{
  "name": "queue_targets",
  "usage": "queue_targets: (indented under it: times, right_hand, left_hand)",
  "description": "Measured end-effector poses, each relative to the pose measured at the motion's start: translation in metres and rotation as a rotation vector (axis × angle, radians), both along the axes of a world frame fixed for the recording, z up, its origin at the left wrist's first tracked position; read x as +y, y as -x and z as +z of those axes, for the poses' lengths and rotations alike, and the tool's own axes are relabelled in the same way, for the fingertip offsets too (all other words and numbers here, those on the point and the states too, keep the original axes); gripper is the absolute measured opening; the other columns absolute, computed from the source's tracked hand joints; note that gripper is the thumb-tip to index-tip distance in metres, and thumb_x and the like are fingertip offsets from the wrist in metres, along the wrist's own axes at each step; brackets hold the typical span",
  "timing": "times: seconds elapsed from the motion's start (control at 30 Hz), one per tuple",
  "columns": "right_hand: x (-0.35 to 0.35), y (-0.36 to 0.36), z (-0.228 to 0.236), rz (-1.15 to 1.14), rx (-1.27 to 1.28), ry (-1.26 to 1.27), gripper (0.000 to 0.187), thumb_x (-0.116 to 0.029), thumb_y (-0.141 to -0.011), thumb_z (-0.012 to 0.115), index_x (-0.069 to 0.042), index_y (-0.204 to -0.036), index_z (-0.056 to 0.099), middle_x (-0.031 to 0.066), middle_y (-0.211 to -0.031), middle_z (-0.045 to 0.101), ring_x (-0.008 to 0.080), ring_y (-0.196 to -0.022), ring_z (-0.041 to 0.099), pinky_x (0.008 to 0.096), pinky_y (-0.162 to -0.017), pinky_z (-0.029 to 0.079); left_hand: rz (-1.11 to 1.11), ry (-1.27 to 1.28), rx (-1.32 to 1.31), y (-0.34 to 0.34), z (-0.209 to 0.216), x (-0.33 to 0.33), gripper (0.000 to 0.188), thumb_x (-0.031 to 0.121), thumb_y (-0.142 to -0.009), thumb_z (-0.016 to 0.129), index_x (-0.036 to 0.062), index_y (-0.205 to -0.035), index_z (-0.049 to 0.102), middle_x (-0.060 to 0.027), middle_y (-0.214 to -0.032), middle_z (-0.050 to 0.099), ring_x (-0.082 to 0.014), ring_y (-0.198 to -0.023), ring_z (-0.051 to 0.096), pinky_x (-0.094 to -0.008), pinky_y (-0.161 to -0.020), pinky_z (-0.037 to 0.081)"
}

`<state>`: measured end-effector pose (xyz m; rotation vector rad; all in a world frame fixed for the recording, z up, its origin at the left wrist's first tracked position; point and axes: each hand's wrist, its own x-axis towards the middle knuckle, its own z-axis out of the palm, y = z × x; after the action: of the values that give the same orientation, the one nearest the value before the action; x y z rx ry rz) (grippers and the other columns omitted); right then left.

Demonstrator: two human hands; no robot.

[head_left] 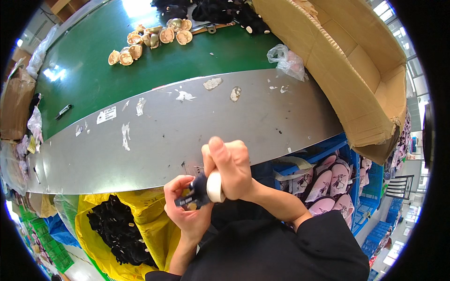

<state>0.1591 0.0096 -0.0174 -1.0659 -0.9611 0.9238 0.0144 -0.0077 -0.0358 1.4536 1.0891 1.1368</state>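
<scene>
Both my hands are together in front of my body, just beyond the near edge of the grey metal worktop. My right hand, thumb raised, is closed round a cream round piece with a smooth rim. My left hand grips a black fabric piece with a dark printed band across it. The fabric runs up against the cream piece; how they join is hidden by my fingers. Slight blur covers the held parts.
On the green belt lie several gold-and-cream rounded shells and black fabric pieces. A cardboard box stands right. Below left, a yellow bag holds black pieces; below right, blue crates hold pink slippers.
</scene>
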Motion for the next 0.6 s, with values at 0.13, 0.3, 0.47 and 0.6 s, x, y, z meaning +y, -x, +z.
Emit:
queue_targets:
  times: [0.13, 0.3, 0.47, 0.6]
  right_hand:
    - [0.002, -0.005, -0.009, 0.044, -0.195, 0.119, 0.051, -0.039, -0.105, 0.054, 0.0, -0.072, 0.054, 0.008, -0.058, 0.05, 0.0163, -0.052, 0.046, 0.0307, -0.051, 0.039]
    - [-0.01, -0.011, -0.011, 0.024, -0.431, 0.084, 0.043, -0.04, -0.092, 0.074, -0.002, -0.086, 0.056, 0.0105, -0.069, 0.056, 0.0214, -0.059, 0.056, 0.0316, -0.056, 0.046]
    - [-0.016, -0.014, -0.019, 0.024, -0.45, 0.012, 0.044, -0.034, -0.083, 0.085, -0.003, -0.084, 0.055, 0.0091, -0.07, 0.053, 0.0211, -0.06, 0.053, 0.0314, -0.055, 0.045]
    - [-0.026, -0.012, -0.022, -0.026, -0.398, -0.07, 0.044, -0.03, -0.08, 0.087, -0.004, -0.076, 0.053, 0.0076, -0.068, 0.048, 0.0202, -0.058, 0.048, 0.0309, -0.052, 0.04]
  left_hand:
    - [0.003, 0.162, -0.147, -0.004, -0.007, 0.006, 0.031, -0.005, -0.087, 0.07, -0.0005, -0.116, 0.059, -0.0024, -0.106, 0.064, -0.0088, -0.096, 0.061, -0.0234, -0.086, 0.048]
    - [-0.085, 0.372, -0.271, 0.0, -0.004, 0.025, 0.021, -0.001, -0.094, 0.065, -0.0019, -0.115, 0.061, -0.001, -0.101, 0.066, -0.0068, -0.092, 0.061, -0.0223, -0.084, 0.048]
    - [-0.233, 0.486, -0.48, 0.01, -0.021, 0.024, 0.023, 0.004, -0.097, 0.065, -0.0016, -0.119, 0.061, -0.0032, -0.106, 0.068, -0.0097, -0.096, 0.064, -0.025, -0.087, 0.05]
    - [-0.283, 0.719, -0.783, 0.011, -0.015, 0.025, 0.029, 0.012, -0.098, 0.067, -0.0017, -0.123, 0.061, -0.0093, -0.119, 0.068, -0.0161, -0.105, 0.066, -0.0314, -0.095, 0.051]
